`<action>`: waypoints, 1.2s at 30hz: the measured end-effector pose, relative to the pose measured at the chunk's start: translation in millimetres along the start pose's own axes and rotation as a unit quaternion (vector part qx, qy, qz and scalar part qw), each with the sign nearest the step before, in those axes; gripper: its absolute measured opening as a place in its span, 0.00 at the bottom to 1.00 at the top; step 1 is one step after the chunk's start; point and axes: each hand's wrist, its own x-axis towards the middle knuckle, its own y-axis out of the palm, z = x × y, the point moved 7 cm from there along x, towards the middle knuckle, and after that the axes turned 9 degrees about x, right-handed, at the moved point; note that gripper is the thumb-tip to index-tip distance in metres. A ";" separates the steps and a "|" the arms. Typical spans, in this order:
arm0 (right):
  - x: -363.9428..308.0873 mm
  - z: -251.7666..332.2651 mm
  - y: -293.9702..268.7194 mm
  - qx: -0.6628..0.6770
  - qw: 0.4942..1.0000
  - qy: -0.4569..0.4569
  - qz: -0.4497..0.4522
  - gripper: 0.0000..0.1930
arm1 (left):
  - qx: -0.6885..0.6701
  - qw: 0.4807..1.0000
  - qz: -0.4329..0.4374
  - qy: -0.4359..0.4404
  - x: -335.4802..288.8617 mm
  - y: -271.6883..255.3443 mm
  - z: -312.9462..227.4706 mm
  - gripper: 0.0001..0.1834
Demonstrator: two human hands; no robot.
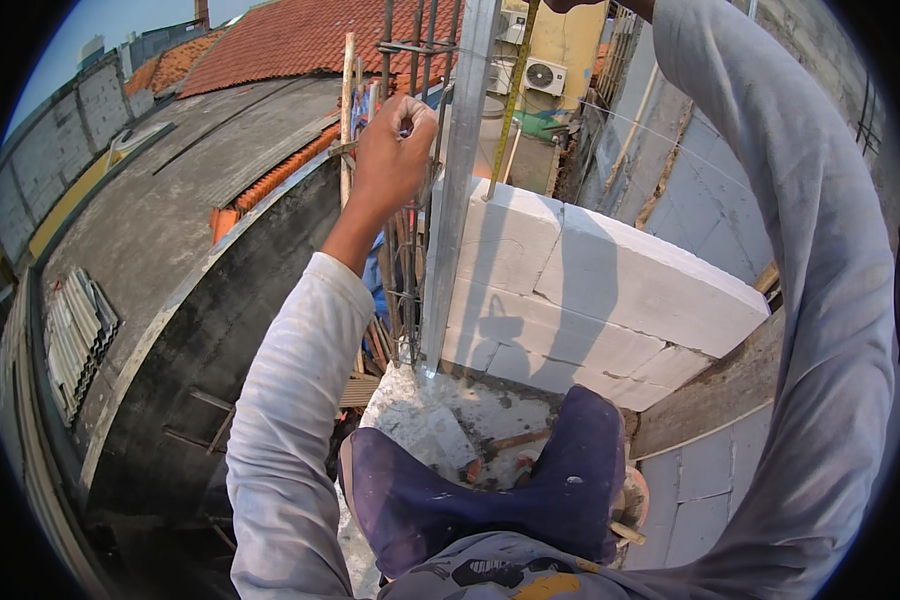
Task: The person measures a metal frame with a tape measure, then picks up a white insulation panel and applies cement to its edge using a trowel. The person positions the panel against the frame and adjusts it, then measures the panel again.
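Observation:
My left hand is raised beside several upright steel reinforcing bars, its fingers curled closed; whatever they may hold is hidden. Just right of it stands a tall galvanized metal channel. My right arm arches up along the right side, and only a dark part of my right hand shows at the top edge, its fingers cut off. Close to that hand, a yellow tape measure blade runs down from the top edge to the top of a white block wall. Shadows fall across the wall's face.
Below my legs is a rough, mortar-spattered ledge. A dark curved wall drops away at left, with stacked corrugated sheets beyond. Red tiled roofs and an air-conditioner unit are farther off. A thin string crosses at right.

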 end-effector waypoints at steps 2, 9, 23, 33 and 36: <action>-14.0 -5.2 -6.0 -0.004 1.000 0.004 -0.005 0.27 | -0.021 0.999 0.015 -0.027 -0.8 8.2 -2.8 0.10; -159.8 22.3 4.7 0.109 0.992 0.013 -0.058 0.28 | 0.022 0.995 0.080 -0.054 7.9 6.4 -4.3 0.13; -393.5 427.9 477.1 0.470 0.739 -0.103 0.472 0.32 | -0.114 0.961 0.146 -0.204 12.0 22.8 -41.4 0.10; -366.3 504.0 482.1 0.519 0.730 -0.173 0.409 0.25 | -0.210 0.929 0.157 -0.260 1.5 15.9 -60.3 0.08; -271.5 386.6 370.4 0.522 0.695 -0.278 0.409 0.21 | -0.241 0.921 0.144 -0.271 -6.7 11.8 -63.8 0.06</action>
